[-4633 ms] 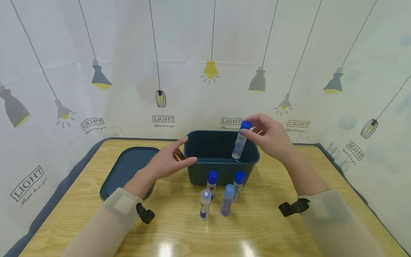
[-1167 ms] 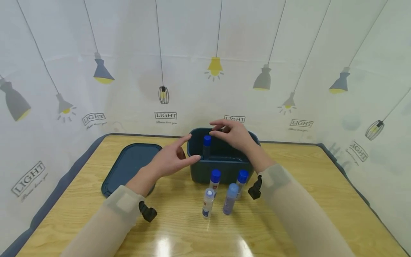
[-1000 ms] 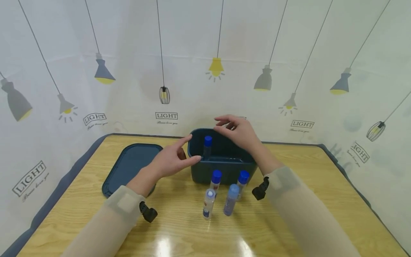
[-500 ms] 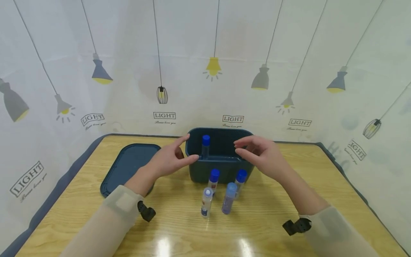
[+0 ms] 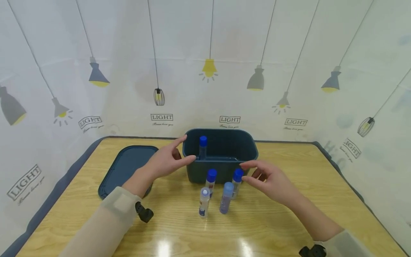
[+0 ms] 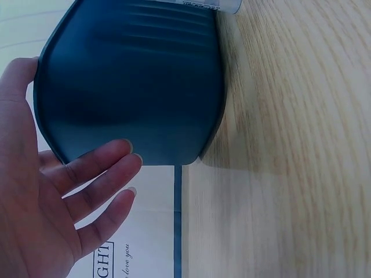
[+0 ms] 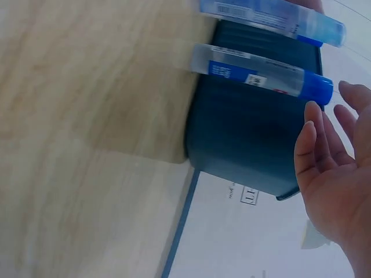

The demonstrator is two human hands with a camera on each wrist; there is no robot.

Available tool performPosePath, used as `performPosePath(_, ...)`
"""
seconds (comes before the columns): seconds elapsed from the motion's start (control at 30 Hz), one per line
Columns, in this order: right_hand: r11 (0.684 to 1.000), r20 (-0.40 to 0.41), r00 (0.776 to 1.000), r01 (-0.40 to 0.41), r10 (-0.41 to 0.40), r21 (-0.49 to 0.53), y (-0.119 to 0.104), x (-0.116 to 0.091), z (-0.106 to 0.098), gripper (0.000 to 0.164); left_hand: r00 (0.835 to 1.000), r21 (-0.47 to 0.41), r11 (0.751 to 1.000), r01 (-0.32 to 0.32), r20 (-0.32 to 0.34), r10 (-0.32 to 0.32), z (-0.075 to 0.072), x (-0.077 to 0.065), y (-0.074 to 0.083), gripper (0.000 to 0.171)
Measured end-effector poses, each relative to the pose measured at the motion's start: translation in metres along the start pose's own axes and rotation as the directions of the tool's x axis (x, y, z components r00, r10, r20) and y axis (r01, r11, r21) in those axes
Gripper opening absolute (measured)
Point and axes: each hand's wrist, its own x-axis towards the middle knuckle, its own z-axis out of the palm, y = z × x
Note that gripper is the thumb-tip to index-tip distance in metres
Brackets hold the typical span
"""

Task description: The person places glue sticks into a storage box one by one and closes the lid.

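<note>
My left hand (image 5: 165,159) stretches thumb and index finger to the left end of a dark blue bin (image 5: 213,171), their tips at its rim; its other fingers lie beside the end wall in the left wrist view. Inside the bin at the left stands a clear glue bottle with a blue cap (image 5: 203,141). In front stand several more bottles. My right hand (image 5: 273,182) has thumb and index finger apart, close beside the dark blue cap of the back-right glue bottle (image 5: 236,184); in the right wrist view the fingertips are right at that cap (image 7: 316,88), nothing gripped.
Nearest that bottle are a lighter purple-tinted bottle (image 5: 226,201), a pale-capped clear one (image 5: 203,205) and a blue-capped one (image 5: 210,180). A dark blue lid (image 5: 125,167) lies flat at the left. Behind the wooden table (image 5: 279,232) hangs a lamp-print cloth (image 5: 186,71).
The right hand let go of a blue-capped glue bottle inside the bin at the left, then moved right and down to the back-right bottle outside. The left hand stayed at the rim.
</note>
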Motion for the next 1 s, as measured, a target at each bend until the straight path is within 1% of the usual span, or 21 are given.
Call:
performPosePath(0.1,1.0,0.009,1.0,-0.026,0.026,0.012,0.005,-0.001,0.004,0.04,1.0,0.005,1.0,0.003,-0.001,-0.003,0.0,0.0,0.001,0.098)
performPosePath(0.2,0.999,0.01,0.999,-0.04,0.04,0.016,0.008,0.0,0.008,0.044,1.0,0.005,1.0,0.004,-0.002,-0.004,0.0,0.0,0.002,0.098)
performPosePath(0.57,0.991,0.02,0.994,-0.106,0.105,0.08,0.016,0.0,0.019,0.044,1.0,-0.001,1.0,0.016,0.001,-0.016,0.001,0.0,0.0,0.098)
performPosePath(0.83,0.98,0.031,0.991,-0.136,0.133,0.143,0.017,0.0,0.022,0.042,1.0,-0.005,1.0,-0.001,-0.003,0.001,0.001,0.002,-0.002,0.098)
performPosePath(1.0,0.976,0.043,0.988,-0.154,0.149,0.156,0.015,0.0,0.024,0.043,1.0,-0.012,1.0,-0.007,0.0,0.007,0.001,0.001,-0.002,0.097)
